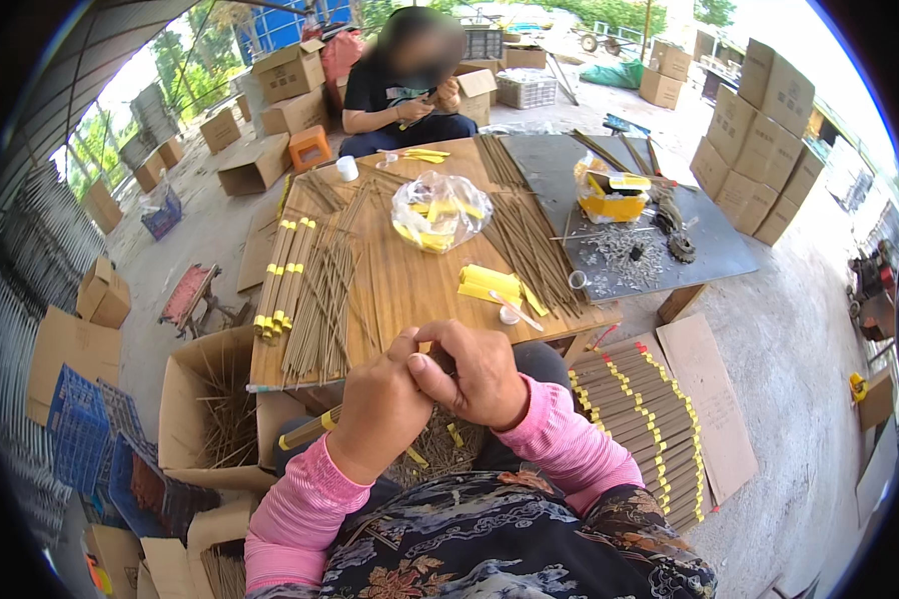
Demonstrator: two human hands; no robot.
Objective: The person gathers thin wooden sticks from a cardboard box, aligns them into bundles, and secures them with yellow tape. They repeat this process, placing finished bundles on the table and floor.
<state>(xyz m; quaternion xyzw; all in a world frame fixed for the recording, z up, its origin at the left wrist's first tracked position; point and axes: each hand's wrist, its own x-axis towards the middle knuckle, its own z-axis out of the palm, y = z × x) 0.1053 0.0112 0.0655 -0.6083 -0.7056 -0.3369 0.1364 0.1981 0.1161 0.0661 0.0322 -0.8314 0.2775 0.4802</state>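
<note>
- Head view: left hand [378, 401] and right hand [477, 371] met, fingers curled; I couldn't tell their hold.
- Bundle [308, 430] showed beside the left wrist.
- I judged wrapping underway; next called for even finger pressure.

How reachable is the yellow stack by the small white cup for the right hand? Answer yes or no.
Probably yes: the yellow stack lies just beyond the right hand, and the small white cup sits off to one side. That hand would first have to part from the left hand.
</note>
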